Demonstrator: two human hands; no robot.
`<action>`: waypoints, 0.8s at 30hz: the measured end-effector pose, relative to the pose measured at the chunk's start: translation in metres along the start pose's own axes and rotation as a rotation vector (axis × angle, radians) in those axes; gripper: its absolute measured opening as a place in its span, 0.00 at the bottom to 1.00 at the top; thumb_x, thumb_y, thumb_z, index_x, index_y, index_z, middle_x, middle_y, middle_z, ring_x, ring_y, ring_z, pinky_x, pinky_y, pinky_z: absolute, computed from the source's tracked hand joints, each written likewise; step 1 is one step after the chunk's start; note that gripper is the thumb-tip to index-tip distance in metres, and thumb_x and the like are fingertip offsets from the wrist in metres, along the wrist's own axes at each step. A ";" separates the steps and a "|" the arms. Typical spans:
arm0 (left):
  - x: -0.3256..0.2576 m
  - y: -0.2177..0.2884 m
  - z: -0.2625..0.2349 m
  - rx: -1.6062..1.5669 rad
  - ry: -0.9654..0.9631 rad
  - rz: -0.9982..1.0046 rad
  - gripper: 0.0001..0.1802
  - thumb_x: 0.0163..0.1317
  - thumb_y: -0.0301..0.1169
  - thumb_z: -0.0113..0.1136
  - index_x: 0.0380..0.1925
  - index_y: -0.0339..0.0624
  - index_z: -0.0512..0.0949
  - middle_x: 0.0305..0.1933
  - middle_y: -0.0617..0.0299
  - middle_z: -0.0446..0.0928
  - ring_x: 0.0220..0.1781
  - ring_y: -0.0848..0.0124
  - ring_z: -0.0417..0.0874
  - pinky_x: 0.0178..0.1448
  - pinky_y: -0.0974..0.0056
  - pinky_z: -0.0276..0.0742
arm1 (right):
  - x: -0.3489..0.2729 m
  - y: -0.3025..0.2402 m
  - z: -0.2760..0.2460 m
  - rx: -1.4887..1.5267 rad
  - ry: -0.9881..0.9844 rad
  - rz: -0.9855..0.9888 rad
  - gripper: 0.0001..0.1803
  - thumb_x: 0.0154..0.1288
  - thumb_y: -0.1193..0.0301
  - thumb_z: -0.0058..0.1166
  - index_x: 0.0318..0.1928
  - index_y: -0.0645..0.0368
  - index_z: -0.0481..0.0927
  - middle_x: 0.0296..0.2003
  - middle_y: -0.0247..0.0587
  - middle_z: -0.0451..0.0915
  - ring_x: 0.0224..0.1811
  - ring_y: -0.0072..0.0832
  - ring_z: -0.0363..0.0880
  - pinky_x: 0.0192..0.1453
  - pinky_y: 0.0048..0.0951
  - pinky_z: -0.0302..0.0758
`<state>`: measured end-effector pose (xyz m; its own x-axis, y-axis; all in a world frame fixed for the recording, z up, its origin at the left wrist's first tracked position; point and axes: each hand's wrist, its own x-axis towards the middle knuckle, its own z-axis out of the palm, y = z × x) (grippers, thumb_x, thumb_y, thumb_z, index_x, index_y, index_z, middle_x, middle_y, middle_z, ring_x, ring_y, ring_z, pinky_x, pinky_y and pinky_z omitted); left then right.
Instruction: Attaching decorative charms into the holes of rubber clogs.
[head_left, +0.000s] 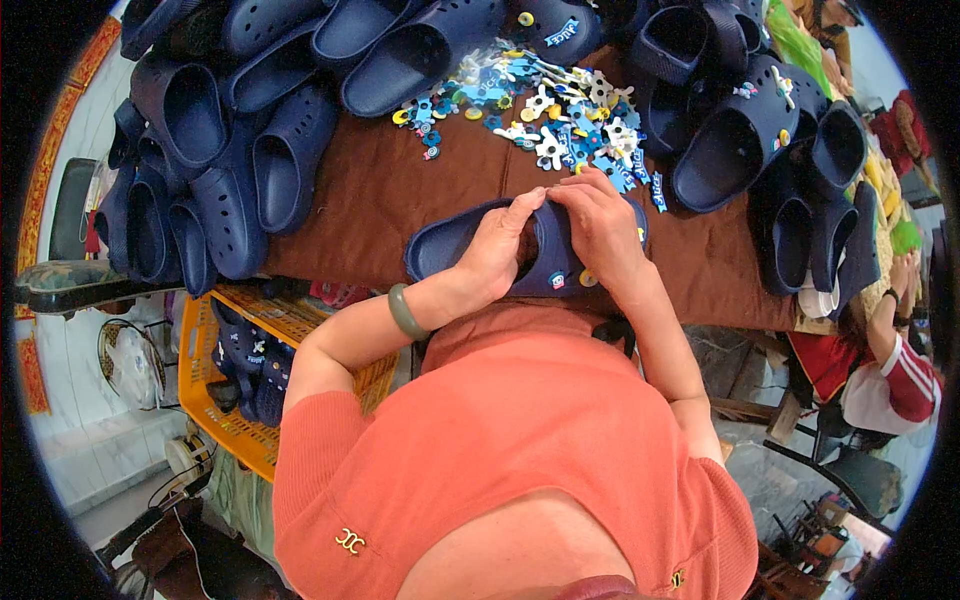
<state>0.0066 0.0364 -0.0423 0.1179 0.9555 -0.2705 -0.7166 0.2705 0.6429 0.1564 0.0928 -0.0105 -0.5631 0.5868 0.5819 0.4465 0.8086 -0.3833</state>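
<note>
Coral knit top [520, 440] nearest the lens, both forearms rising from it toward a brown cloth table [380, 200]

Head view, the only one: left hand [497, 248] with a green bangle [403, 312] on the wrist, fingers curled and closed over the top of a navy clog [447, 244]. Right hand [602, 228] just beside, fingers bent and pinched down on the same clog, thumb tips of both hands nearly touching at its upper. Whether a charm sits between the right fingertips: cannot tell, hidden by the knuckles.

Clog flat on the near edge of the table, directly under both hands, long axis roughly left to right, open heel end toward the left, toe end hidden under the right hand. A few small round charms [586, 278] already showing on its near side. Both hands equally on it; right one nearer the charm heap.

Heap of blue, white and yellow charms [545, 110] just beyond the fingers, farther up the table. Piles of navy clogs left [210, 150] and right [750, 130]. Orange crate [215, 400] holding more clogs below the table at the left. Another person's red-and-white sleeve [900, 370] at the right edge
</note>
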 end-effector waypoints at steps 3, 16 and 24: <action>0.002 0.004 -0.003 0.005 -0.022 -0.078 0.15 0.67 0.42 0.55 0.41 0.43 0.79 0.42 0.65 0.81 0.43 0.75 0.80 0.52 0.66 0.75 | -0.009 -0.009 -0.001 -0.009 0.087 -0.019 0.15 0.48 0.86 0.55 0.38 0.61 0.80 0.35 0.44 0.81 0.44 0.41 0.79 0.50 0.38 0.77; 0.005 0.004 -0.002 -0.034 -0.002 -0.069 0.16 0.67 0.42 0.56 0.45 0.43 0.78 0.46 0.64 0.80 0.47 0.73 0.79 0.56 0.64 0.74 | 0.001 -0.009 0.007 0.143 0.090 0.116 0.11 0.53 0.84 0.54 0.38 0.62 0.81 0.34 0.47 0.82 0.42 0.43 0.80 0.46 0.37 0.78; 0.006 0.003 -0.004 -0.043 0.018 -0.129 0.16 0.67 0.41 0.56 0.47 0.42 0.77 0.47 0.64 0.79 0.49 0.73 0.79 0.57 0.64 0.73 | 0.013 0.004 -0.007 0.062 -0.109 0.020 0.06 0.55 0.84 0.54 0.35 0.65 0.79 0.34 0.47 0.81 0.41 0.44 0.78 0.47 0.38 0.75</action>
<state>0.0025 0.0424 -0.0453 0.1991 0.9108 -0.3616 -0.7248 0.3852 0.5712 0.1553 0.1034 0.0005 -0.6280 0.6018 0.4935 0.4167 0.7955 -0.4399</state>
